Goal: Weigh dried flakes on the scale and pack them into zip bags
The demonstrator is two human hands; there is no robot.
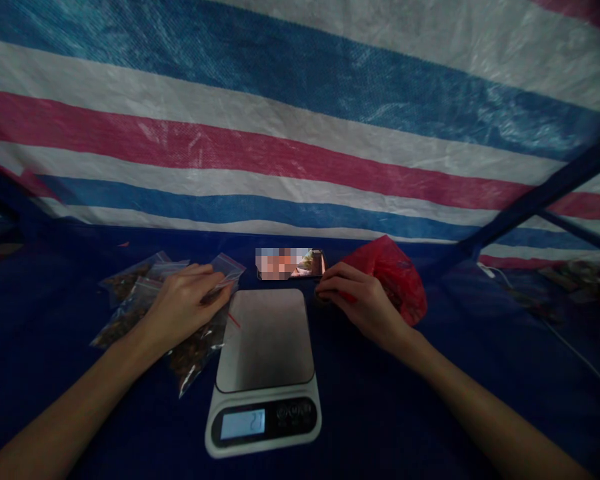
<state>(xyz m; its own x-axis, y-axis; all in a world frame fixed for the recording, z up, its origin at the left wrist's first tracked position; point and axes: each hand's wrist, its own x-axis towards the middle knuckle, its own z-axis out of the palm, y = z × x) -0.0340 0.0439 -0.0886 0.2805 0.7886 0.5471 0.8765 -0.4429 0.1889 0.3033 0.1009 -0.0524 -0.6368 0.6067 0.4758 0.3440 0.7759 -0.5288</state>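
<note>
Left hand [180, 310] is pinching a zip bag [197, 350] of dried bits, just left of the scale [265, 340]. Right hand [363, 303] curls against a red bag [393, 280] near the far edge of the blue tarp [405, 413]; can't tell if it's gripping anything.

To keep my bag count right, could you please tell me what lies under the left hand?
Clear zip-top plastic bags of brown dried material overlap there beneath the left hand; the palm covers their middles, so how many lie beneath it cannot be seen.
</note>
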